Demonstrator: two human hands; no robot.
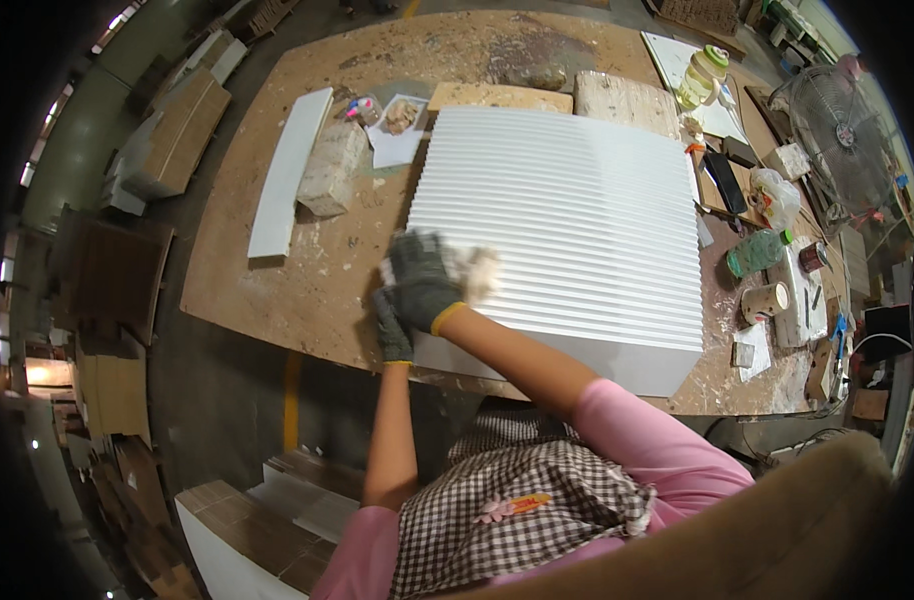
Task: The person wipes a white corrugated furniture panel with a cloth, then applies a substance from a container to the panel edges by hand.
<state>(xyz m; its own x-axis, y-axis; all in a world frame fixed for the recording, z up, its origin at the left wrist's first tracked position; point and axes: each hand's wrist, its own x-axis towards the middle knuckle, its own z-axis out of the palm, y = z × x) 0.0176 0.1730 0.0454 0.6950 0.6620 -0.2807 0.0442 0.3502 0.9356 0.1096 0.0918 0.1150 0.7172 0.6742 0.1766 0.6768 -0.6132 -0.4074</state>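
Dark grey gloves with yellow cuffs cover both my hands. A white panel with many parallel ridges [567,200] lies on the worktable. At its left edge my right hand [422,280], smeared by motion, closes on a crumpled beige-white wad of cloth [480,273], which is also blurred. Just below, my left hand [392,328] is at the panel's near left corner, touching or close to it. The right hand partly covers it, and its fingers are hidden.
A long white board [289,175] and a wrapped block [332,168] lie left of the panel. To its right stand a green bottle [757,253], a paper cup [765,301] and a fan [839,135]. A yellow-green lidded jug [702,78] stands at the far right.
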